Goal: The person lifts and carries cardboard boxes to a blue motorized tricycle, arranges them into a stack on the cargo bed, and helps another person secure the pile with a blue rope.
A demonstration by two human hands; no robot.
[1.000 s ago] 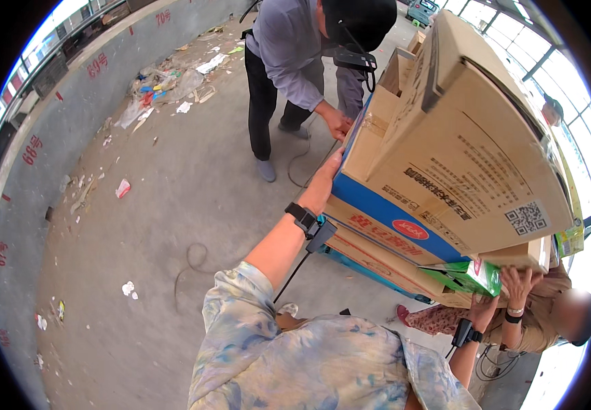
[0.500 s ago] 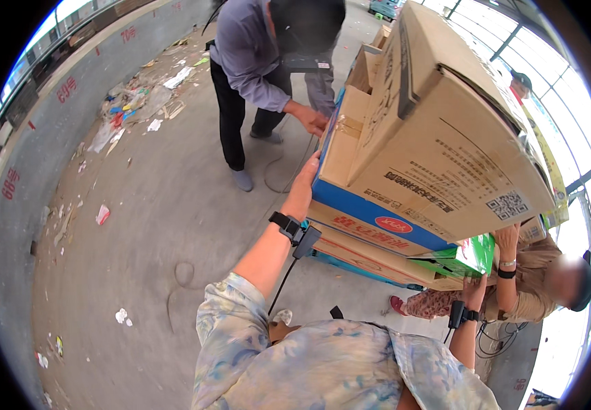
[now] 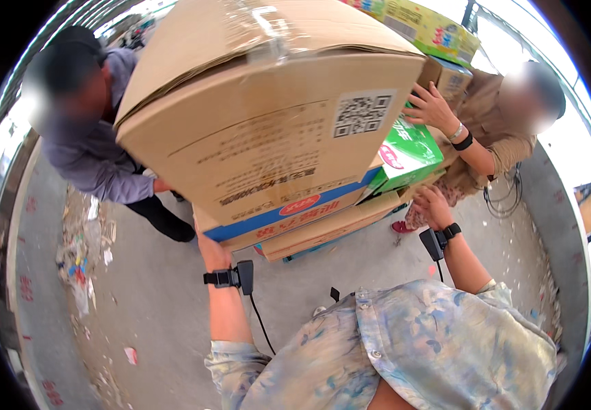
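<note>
A large brown carton [image 3: 248, 130] tops a stack in front of me, its taped lid facing up. Beneath it lies a blue-banded cardboard box [image 3: 323, 201], and a flatter brown carton [image 3: 336, 232] is lower still. My left hand [image 3: 211, 250] grips the left corner of the blue-banded box; its fingertips are partly hidden behind the cardboard. At the stack's right end, my right hand [image 3: 433, 206] has bent fingers on the end of the flatter carton, just below a green box [image 3: 411, 156]. Dark straps with small black devices circle both my wrists.
One person [image 3: 97, 130] stands left of the stack, a hand on its side. Another person [image 3: 493, 130] at right holds a hand beside the large carton. Yellow-green boxes [image 3: 425, 29] lie behind. Litter [image 3: 80, 266] lines the low grey wall [image 3: 29, 273]; cables [image 3: 504, 198] hang at right.
My view has swung, so the stack sits further left and closer. My right hand has shifted back a little from under the green box. The left person now appears further left.
</note>
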